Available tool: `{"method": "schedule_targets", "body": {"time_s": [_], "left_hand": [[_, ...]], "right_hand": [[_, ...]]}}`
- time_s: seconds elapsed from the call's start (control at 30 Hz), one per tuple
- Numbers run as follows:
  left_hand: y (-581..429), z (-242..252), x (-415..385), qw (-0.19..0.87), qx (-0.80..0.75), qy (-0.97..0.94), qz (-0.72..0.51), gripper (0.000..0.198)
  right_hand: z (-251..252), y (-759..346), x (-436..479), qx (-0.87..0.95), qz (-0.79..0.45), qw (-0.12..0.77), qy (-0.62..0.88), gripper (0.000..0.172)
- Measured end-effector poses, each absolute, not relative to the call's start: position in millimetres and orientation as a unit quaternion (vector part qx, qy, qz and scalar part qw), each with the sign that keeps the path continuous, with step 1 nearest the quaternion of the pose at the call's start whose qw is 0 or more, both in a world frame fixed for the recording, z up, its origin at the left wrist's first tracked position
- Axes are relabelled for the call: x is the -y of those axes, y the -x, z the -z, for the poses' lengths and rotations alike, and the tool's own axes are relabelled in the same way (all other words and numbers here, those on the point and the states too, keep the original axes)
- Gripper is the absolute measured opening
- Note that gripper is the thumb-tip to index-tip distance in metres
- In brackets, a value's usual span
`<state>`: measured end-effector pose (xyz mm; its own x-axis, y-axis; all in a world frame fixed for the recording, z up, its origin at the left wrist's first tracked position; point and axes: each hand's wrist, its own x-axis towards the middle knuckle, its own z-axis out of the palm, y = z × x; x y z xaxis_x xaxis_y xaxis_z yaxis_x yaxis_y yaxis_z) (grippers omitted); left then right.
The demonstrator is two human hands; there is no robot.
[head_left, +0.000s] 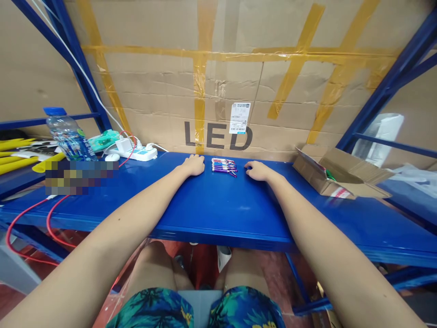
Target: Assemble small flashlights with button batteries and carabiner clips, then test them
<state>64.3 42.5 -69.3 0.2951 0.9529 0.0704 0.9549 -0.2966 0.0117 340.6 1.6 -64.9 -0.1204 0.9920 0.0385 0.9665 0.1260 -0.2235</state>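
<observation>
Flanking pens — bare hands on blue table.

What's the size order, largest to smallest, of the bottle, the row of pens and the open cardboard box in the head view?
1. Open cardboard box
2. Bottle
3. Row of pens

- We see slim pens in purple, blue, red and whitish tones.
- We find them lying side by side on the blue tabletop.
</observation>
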Motion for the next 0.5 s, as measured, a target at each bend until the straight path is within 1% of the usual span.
{"method": "schedule_targets", "body": {"time_s": [0.3, 0.5], "left_hand": [[-65.9, 67.5, -42.3, 0.016, 0.592, 0.805, 0.026, 0.044], [-67.2, 66.5, -38.4, 0.026, 0.584, 0.810, 0.049, 0.039]], "right_hand": [[62.3, -337.2, -1.7, 0.751, -0.071, 0.076, 0.652, 0.046], [61.2, -336.5, -1.7, 0.756, -0.071, 0.090, 0.644, 0.042]]}}
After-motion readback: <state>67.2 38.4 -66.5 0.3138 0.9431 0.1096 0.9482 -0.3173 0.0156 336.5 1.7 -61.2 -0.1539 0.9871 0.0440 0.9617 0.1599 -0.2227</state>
